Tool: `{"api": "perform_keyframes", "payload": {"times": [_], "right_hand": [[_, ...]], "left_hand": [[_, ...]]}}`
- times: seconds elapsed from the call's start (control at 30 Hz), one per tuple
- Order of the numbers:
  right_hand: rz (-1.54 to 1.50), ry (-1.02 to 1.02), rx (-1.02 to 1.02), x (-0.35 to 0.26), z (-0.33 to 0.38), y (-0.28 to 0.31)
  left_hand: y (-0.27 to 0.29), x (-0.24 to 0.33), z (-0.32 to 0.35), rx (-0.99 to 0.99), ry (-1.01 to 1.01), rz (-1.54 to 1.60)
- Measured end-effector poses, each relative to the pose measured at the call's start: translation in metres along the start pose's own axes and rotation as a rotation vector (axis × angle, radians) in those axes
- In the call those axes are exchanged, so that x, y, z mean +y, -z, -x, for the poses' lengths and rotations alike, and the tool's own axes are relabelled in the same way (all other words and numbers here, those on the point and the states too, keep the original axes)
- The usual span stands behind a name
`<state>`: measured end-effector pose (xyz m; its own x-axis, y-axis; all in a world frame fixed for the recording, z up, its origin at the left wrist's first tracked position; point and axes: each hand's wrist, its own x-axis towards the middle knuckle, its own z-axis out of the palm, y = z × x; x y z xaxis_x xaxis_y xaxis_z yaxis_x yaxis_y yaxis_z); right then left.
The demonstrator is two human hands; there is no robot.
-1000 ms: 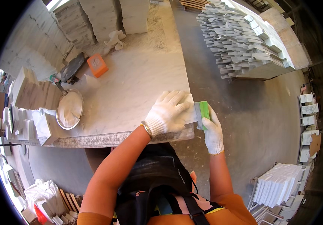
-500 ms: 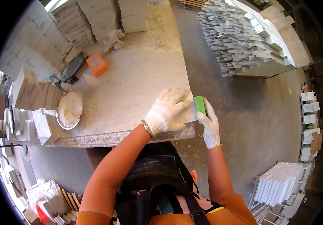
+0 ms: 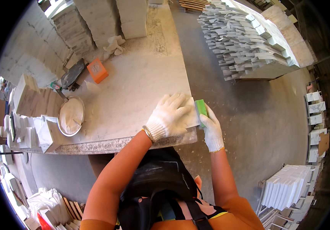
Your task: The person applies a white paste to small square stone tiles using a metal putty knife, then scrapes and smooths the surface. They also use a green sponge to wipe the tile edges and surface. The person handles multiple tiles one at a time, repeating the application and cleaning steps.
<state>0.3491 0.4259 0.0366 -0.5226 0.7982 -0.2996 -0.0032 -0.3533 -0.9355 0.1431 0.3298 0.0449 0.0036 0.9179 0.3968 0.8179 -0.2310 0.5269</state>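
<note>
Both hands wear white knit gloves. My left hand [image 3: 169,115] lies flat, fingers spread, on a pale marble tile [image 3: 191,115] at the right edge of the stone worktable [image 3: 134,88]. My right hand [image 3: 212,129] grips a green block [image 3: 200,110] and presses it against the tile's right edge, just off the table side. The tile is mostly covered by my left hand.
An orange block [image 3: 97,70], a dark trowel [image 3: 72,74], a white rag [image 3: 114,44] and a round metal bowl of white paste [image 3: 71,115] sit on the table. Stacked marble tiles [image 3: 84,23] stand at its back and left; a grey tile pile [image 3: 245,42] lies to the right.
The green block has slid up along the tile's right edge, away from me, with my right hand. My left hand has stayed pressed on the tile.
</note>
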Motion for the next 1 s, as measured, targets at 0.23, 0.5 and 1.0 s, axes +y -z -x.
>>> {"api": "perform_keyframes", "payload": {"times": [0.23,0.5,1.0], "right_hand": [[0.060,0.076,0.023,0.008,0.007,0.000],[0.206,0.166,-0.033,-0.009,0.023,-0.003],[0.571,0.412,-0.028,-0.001,0.014,-0.005]], "left_hand": [[-0.006,-0.002,0.001,0.018,-0.017,-0.010],[0.001,-0.003,-0.001,0.001,-0.024,0.056],[0.001,0.000,-0.002,0.003,0.006,0.026]]}}
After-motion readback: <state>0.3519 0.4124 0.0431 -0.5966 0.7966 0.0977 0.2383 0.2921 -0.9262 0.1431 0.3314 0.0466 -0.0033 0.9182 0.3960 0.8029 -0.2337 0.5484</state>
